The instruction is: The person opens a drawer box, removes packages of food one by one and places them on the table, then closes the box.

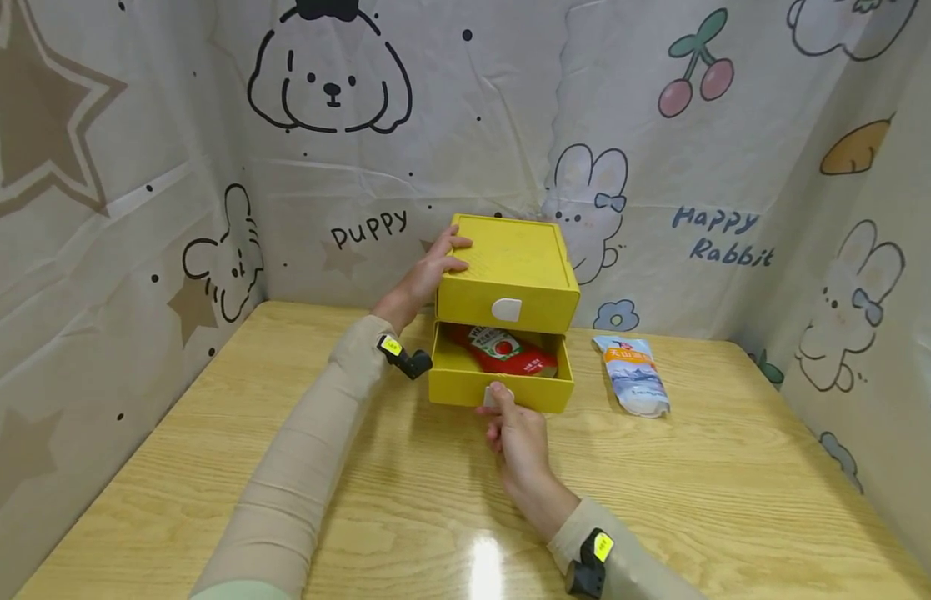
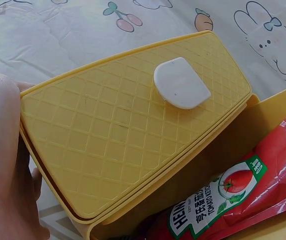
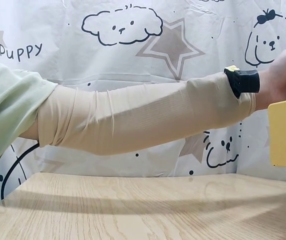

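Note:
A yellow two-drawer box (image 1: 510, 250) stands at the back of the table, its lower drawer (image 1: 457, 387) pulled out. Inside lies a red Heinz tomato ketchup pouch (image 1: 503, 350), also visible in the left wrist view. My left hand (image 1: 427, 271) grips the upper left edge of the box, fingers bent over the top. At the front, my right hand (image 1: 523, 437) pinches the white tab handle (image 1: 489, 397) of the lower drawer. The upper drawer, with its own white tab (image 2: 181, 84), is closed. In the right wrist view the right hand is mostly cut off.
To the right of the box, a blue and white bag with an orange band (image 1: 634, 375) lies on the wooden table (image 1: 405, 500). A printed cloth (image 1: 465, 108) hangs close behind the box and along both sides.

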{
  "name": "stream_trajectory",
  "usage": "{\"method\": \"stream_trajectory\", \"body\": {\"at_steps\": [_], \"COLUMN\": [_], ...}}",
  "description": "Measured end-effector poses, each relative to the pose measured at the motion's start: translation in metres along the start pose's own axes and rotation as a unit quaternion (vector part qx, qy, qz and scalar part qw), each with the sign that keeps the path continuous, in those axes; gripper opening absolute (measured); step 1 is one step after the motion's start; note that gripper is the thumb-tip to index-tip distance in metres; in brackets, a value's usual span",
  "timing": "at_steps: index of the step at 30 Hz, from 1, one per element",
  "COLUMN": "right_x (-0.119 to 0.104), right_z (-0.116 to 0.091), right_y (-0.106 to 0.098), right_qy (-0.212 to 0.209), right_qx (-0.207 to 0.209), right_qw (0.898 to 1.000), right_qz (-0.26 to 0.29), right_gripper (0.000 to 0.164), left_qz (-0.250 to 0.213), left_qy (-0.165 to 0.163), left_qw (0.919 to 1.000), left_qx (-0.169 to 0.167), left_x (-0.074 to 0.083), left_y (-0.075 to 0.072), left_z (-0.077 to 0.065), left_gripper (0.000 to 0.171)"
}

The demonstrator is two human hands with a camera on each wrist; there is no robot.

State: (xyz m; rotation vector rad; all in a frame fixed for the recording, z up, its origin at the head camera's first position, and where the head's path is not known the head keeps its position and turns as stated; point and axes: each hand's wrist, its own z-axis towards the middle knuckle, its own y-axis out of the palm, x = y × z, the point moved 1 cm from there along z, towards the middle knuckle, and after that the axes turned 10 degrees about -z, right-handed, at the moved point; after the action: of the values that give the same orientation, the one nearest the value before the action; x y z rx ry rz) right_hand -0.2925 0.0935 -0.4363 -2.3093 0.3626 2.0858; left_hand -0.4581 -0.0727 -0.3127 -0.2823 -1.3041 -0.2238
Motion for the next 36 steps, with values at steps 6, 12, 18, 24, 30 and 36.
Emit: {"method": "stream_trajectory", "body": {"at_steps": [6, 12, 18, 24, 30, 36], "right_x": [-0.001, -0.002, -0.001, 0.000, 0.002, 0.002], "right_z": [-0.003, -0.002, -0.005, -0.008, -0.011, -0.012], "right_y": [-0.001, -0.002, -0.003, -0.004, -0.005, -0.005], "right_qy": [0.002, 0.001, 0.005, 0.005, 0.010, 0.012], "right_qx": [-0.006, -0.006, -0.014, -0.008, -0.007, -0.006], "right_qw": [1.000, 1.000, 1.000, 1.000, 1.000, 1.000], "right_qz": [-0.002, -0.002, -0.006, -0.009, -0.008, -0.004], "right_gripper": [0.044, 0.043, 0.042, 0.042, 0.044, 0.042], "left_qz": [0.003, 0.000, 0.007, -0.002, -0.003, -0.005], "left_qy": [-0.002, 0.004, 0.001, -0.003, -0.003, 0.004], "left_qw": [1.0000, 1.0000, 1.0000, 1.0000, 1.0000, 1.0000], "left_qx": [0.003, 0.004, 0.007, 0.006, 0.001, 0.001], "left_x": [-0.001, 0.002, 0.003, -0.001, -0.003, -0.002], "left_y": [-0.001, -0.001, 0.000, 0.000, 0.001, 0.001], "left_z": [0.001, 0.001, 0.001, 0.001, 0.002, 0.003], "left_gripper": [0.053, 0.054, 0.055, 0.054, 0.054, 0.054]}}
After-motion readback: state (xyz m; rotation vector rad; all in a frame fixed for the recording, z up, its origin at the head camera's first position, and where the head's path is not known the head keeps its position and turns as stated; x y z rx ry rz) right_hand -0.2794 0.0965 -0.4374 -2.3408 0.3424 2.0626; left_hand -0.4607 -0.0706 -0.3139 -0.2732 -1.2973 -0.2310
